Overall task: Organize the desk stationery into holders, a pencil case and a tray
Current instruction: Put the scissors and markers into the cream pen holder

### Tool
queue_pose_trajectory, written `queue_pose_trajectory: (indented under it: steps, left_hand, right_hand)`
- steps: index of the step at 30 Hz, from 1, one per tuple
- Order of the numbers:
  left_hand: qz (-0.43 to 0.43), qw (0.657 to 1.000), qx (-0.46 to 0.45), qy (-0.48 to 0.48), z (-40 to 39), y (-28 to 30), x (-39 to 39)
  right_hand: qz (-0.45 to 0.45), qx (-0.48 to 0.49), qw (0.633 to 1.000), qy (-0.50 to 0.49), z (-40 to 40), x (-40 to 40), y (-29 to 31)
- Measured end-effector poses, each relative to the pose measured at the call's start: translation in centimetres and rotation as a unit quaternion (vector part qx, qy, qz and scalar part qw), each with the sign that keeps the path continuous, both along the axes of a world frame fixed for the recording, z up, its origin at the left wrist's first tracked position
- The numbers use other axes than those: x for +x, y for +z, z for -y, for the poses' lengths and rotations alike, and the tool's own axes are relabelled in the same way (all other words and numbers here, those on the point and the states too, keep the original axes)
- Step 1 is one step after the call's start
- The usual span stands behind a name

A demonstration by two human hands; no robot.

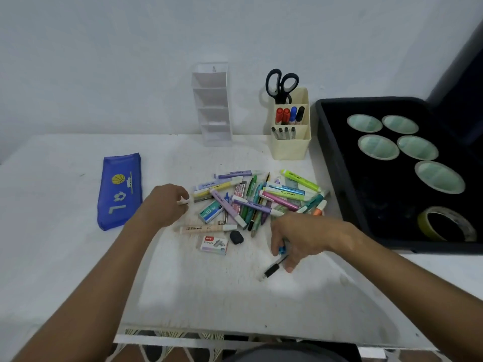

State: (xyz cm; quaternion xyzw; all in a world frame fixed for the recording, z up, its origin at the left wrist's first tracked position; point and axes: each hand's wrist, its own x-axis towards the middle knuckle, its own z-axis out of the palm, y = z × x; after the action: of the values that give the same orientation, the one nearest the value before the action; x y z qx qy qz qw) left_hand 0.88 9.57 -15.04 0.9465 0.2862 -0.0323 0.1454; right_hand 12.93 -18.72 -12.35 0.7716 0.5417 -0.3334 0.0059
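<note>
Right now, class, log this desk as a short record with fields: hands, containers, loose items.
left hand: left hand pinches a small white item
right hand: right hand holds a black pen
holders: cream holder with scissors and markers; white holder
pencil case: blue pencil case, lying flat
tray: black tray with tape rolls
loose: pile of highlighters, staples box

White desk (78,257) carries pencil case (120,190), holders (two) (290,131), tray (337,163), pens (256,199).
</note>
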Motion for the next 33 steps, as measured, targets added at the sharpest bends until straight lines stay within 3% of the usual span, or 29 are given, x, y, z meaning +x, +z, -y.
queue_pose_trajectory:
  steps: [6,11,15,19,21,25,28,33]
  left_hand:
    - [-0.036,0.998,0.04,-0.023,0.4,0.1,0.4]
    - [-0.069,0.996,0.05,-0.041,0.3,1.4,0.9]
    - [-0.107,0.987,0.111,-0.053,0.5,5.1,2.5]
    - [-0.015,0.995,0.07,-0.063,1.1,8.6,4.9]
    - [0.06,0.995,0.026,-0.073,2.0,9.9,6.5]
    - [0.167,0.978,-0.078,-0.094,3.9,11.0,9.4]
    - [0.25,0.95,-0.173,-0.076,5.9,11.6,12.3]
    - [0.327,0.895,-0.289,-0.097,9.7,13.4,17.0]
  right_hand:
    - [0.046,0.036,0.997,0.04,0.3,-0.3,-0.9]
    - [-0.031,0.045,0.998,-0.013,-0.2,0.6,0.2]
    - [-0.098,0.107,0.985,-0.088,-1.1,2.4,2.4]
    - [-0.191,0.172,0.946,-0.195,-1.8,4.6,5.2]
    - [-0.189,0.213,0.924,-0.257,-2.1,6.0,6.7]
    - [-0.082,0.254,0.903,-0.338,-2.0,8.9,8.7]
    - [0.012,0.228,0.905,-0.359,-1.3,11.1,10.3]
    - [0.074,0.22,0.891,-0.39,-0.3,13.2,12.7]
